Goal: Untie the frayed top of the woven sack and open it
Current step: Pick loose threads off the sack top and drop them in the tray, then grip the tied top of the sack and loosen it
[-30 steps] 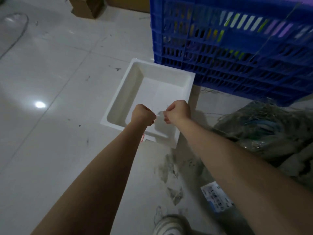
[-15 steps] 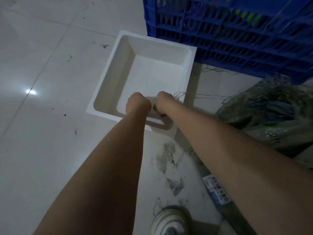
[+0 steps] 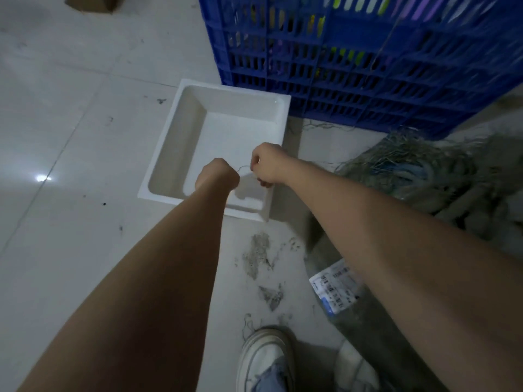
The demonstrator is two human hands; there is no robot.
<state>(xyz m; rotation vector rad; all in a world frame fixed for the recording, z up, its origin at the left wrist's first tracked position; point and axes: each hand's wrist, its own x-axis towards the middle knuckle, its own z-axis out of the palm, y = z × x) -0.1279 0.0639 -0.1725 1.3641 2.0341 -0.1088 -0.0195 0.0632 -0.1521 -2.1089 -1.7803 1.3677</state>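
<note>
The woven sack lies on the floor at the right, grey-green, its frayed top a tangle of loose threads. Both my hands are held out over the near corner of a white tray, away from the sack. My left hand is a closed fist. My right hand pinches a thin thread that loops across the small gap to my left fist. Whether the left fingers hold the thread's other end is hidden.
A big blue slatted crate stands behind the tray and the sack. A labelled package lies under my right forearm. My white shoe is at the bottom. Thread scraps litter the tiled floor; a cardboard box is far left.
My hands have stayed close together over the tray, with the right one now slightly raised and apart from the left, so the thread shows between them. The view has shifted a little.
</note>
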